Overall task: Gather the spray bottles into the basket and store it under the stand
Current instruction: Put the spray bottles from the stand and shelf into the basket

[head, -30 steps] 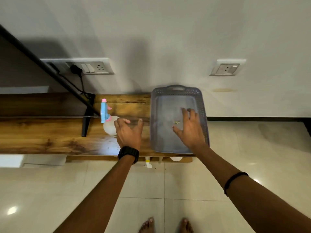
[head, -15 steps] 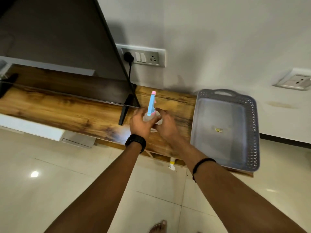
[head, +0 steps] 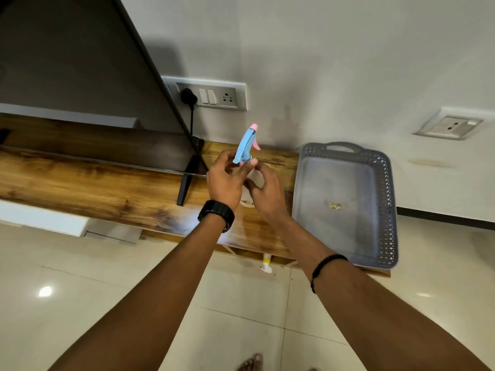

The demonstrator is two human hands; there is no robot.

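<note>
Your left hand (head: 224, 180) and right hand (head: 263, 192) meet at frame centre, both wrapped around the white body of the spray bottle (head: 246, 145), over the wooden stand (head: 107, 188). Its long axis leans up and slightly right, the blue-and-pink trigger head topmost and the pink nozzle tip toward the wall. Right of your hands, the grey basket (head: 385, 210) lies flat on the stand's right end, its near right corner overhanging the edge, with only a small scrap inside. The television's black leg (head: 186, 183) stands just left of your left hand. Bare tiled floor fills the lower frame.
</note>
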